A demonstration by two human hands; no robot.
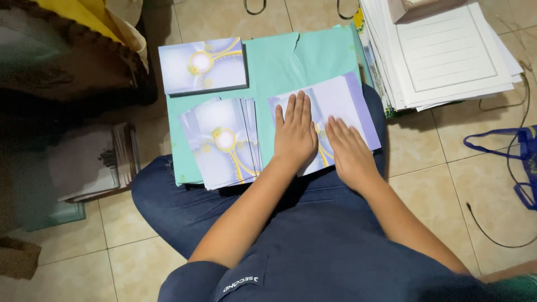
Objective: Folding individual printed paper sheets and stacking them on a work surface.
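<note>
In the head view, the person sits on a tiled floor (425, 168) with a teal paper sheet (291, 61) spread over the lap and floor. Both hands lie flat, palms down, fingers stretched and close together, gripping nothing. The left hand (295, 137) and the right hand (348, 151) rest side by side on a lavender printed card (344, 100), which lies on the right part of the teal sheet. The hands cover the middle of that card, so its yellow swirl pattern shows only as a sliver between them; whether one card or several lie under them cannot be told.

Just to the left, apart from the hands, sits a fanned stack of cards (221, 142) with the same pattern. Above it, a squared pile of cards (202, 64) lies at the sheet's top left corner.

At upper right, a heap of white lined sheets (447, 50) is cut off by the frame edge. A blue strap (512, 154) runs out at right. At left, a dim bundle of papers (95, 162) is hard to make out in shadow.
</note>
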